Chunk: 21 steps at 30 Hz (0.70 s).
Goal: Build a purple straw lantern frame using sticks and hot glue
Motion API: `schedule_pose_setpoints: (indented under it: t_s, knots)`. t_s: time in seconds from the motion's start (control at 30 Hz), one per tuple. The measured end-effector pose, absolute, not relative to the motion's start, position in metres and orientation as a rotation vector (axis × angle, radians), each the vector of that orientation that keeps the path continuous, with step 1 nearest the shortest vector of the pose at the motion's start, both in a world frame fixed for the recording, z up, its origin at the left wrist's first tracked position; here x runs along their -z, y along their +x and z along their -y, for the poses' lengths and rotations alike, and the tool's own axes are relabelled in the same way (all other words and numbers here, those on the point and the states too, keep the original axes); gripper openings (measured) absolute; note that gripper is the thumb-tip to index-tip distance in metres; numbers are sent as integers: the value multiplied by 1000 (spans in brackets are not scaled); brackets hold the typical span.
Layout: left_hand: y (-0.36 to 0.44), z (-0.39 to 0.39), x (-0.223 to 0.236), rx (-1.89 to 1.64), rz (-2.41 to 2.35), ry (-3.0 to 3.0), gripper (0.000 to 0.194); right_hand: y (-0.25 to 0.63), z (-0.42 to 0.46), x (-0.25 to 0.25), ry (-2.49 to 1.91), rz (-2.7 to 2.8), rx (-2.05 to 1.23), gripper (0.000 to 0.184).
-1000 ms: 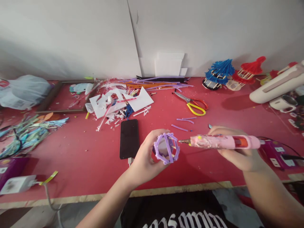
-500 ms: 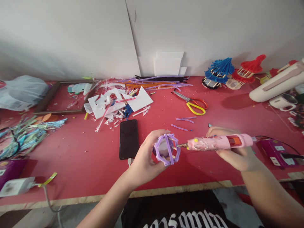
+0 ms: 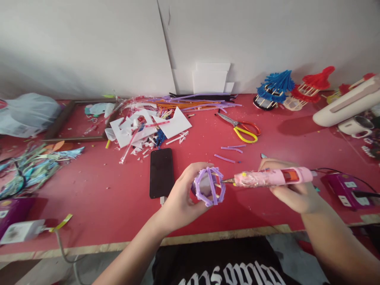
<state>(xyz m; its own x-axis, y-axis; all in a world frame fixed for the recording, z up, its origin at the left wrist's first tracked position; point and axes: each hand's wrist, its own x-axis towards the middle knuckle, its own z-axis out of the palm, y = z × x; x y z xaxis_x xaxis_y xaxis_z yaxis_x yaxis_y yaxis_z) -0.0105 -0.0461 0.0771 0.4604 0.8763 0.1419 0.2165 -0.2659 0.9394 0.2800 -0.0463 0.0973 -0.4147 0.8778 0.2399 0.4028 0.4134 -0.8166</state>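
My left hand (image 3: 185, 194) is wrapped round a small frame of purple pipe cleaners (image 3: 211, 186), a ring with one strip across its middle. Pale sticks show inside it. In my right hand (image 3: 292, 194) is a pink hot glue gun (image 3: 267, 178), pointing left, its metal nozzle at the right edge of the purple ring. Whether the tip touches the ring or hovers just off it, I cannot tell. Short purple pipe cleaner pieces (image 3: 225, 158) lie on the red table (image 3: 118, 213) beyond my hands.
A black phone (image 3: 161, 173) lies left of my left hand. Scissors (image 3: 237, 126) with red and yellow handles lie farther back. White scraps (image 3: 175, 124) and long pipe cleaners (image 3: 196, 106) are piled behind. Blue (image 3: 274, 91) and red (image 3: 314, 87) pipe cleaner models stand back right, near a mug (image 3: 356, 127).
Almost nothing differs. The view has shifted very slightly, and both hands keep the same hold, with the nozzle still at the ring's right side.
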Motion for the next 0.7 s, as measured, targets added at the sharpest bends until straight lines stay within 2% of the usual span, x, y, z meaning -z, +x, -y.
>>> schedule_pose_setpoints:
  t_s: [0.1,0.33,0.7]
  knots:
    - [-10,46,-79,-864,-906,1748,61,282,44,-96,-1136,2050,-802,27]
    - [-4,44,-81,-869,-984,1859,57,282,51,-99,-1037,1950,-745,20]
    - [3,43,-80,-852,-961,1986,66,258,63,-102,-1077,1991,-769,11]
